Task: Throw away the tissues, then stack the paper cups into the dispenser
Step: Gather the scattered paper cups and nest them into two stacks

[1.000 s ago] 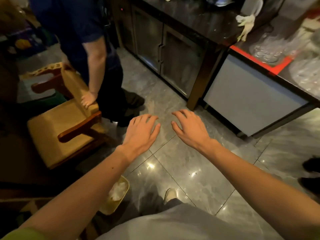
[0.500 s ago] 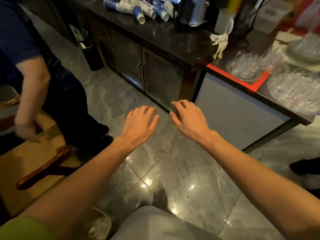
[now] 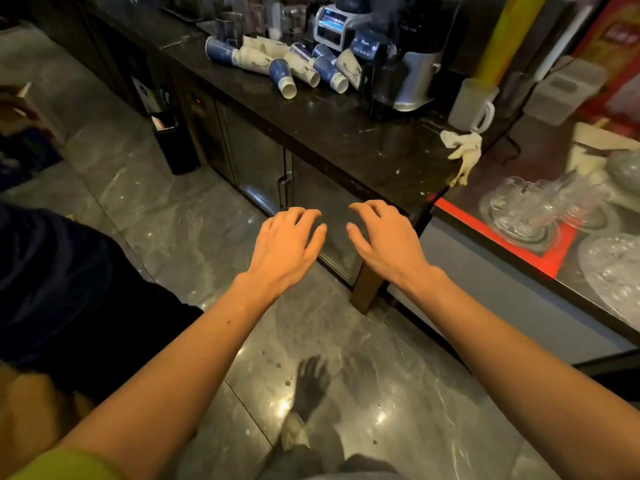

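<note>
Both hands are empty, palms down, fingers loosely curled and spread, gripping nothing. They hang side by side over the grey marble floor point(image 3: 194, 237), just in front of the dark stone counter point(image 3: 346, 140), the left hand point(image 3: 287, 244) slightly lower in view than the right hand point(image 3: 384, 237), a narrow gap between the two thumbs.

Taking the counter as the landmark and reading from its left end: a dark upright bin-like unit point(image 3: 169, 133) stands on the floor against the counter's front, left of the glass cabinet doors point(image 3: 263, 168) set under the top. On the counter's far left part lie the paper cups point(image 3: 287, 69), blue and white, tipped on their sides in a loose heap, several touching one another, well beyond both hands. Just right of the cups stands a black and silver machine point(image 3: 408, 64); what kind of appliance it is cannot be told. Further right, near the counter's right end, a white mug point(image 3: 472, 103) stands upright with its handle toward the viewer. At the counter's right corner a crumpled white tissue point(image 3: 464, 150) drapes over the edge. Beyond that corner a lower surface with a red border point(image 3: 519, 251) carries clear glassware point(image 3: 533, 206).

Another person's dark clothing point(image 3: 62, 282) fills the view well left of the counter.
</note>
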`<control>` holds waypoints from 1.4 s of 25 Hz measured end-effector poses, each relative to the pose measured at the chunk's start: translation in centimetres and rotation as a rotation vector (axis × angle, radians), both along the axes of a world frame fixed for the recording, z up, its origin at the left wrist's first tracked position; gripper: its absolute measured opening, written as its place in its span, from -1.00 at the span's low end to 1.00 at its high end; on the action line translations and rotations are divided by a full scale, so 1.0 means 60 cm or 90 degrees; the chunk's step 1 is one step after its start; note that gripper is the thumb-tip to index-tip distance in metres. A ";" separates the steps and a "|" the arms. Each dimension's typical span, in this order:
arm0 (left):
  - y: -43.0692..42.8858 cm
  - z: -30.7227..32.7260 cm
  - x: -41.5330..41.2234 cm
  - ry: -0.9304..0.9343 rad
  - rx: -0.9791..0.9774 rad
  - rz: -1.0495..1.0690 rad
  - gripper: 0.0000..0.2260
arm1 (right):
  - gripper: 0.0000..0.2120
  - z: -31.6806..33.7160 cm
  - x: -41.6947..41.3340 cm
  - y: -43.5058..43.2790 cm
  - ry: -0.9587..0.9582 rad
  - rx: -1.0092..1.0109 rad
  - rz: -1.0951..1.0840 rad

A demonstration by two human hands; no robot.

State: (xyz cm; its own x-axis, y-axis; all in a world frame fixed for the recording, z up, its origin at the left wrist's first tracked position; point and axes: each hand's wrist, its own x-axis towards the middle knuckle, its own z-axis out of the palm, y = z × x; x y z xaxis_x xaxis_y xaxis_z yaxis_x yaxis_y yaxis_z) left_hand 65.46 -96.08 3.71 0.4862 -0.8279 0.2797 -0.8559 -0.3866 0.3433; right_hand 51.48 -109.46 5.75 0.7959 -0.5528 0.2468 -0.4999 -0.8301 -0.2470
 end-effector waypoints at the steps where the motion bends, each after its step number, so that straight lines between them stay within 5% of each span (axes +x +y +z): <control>1: -0.025 0.006 0.033 0.004 0.000 0.009 -0.64 | -0.61 0.004 0.032 -0.024 -0.004 0.004 -0.003; 21: -0.561 0.050 0.588 -0.014 0.025 0.121 -0.58 | -0.54 0.029 0.620 -0.595 -0.024 0.044 0.087; 35: -0.764 -0.014 1.036 0.205 0.004 0.008 -0.62 | -0.51 -0.019 1.017 -0.738 -0.029 0.148 -0.072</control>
